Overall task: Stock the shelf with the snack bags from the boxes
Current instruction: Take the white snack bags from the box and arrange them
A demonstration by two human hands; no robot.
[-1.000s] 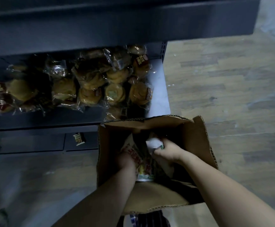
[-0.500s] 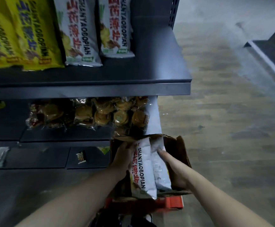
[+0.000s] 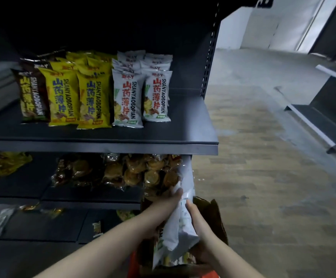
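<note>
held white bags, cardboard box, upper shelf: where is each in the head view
held white bags [image 3: 178, 227], head view, middle of the pale face
cardboard box [image 3: 213, 216], head view, right flap
upper shelf [image 3: 191, 125], head view, bare right end

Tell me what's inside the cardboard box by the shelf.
White snack bags stick up out of the cardboard box, held between the left hand and right hand. Bags and arms cover the box's bottom.

The left forearm [image 3: 103, 243] enters from the lower left of the frame and the right forearm [image 3: 229, 255] from the lower right. At lower centre, the left hand [image 3: 168, 204] and right hand [image 3: 196, 221] face palm to palm, close together, fingers straight and pointing up-frame.
</note>
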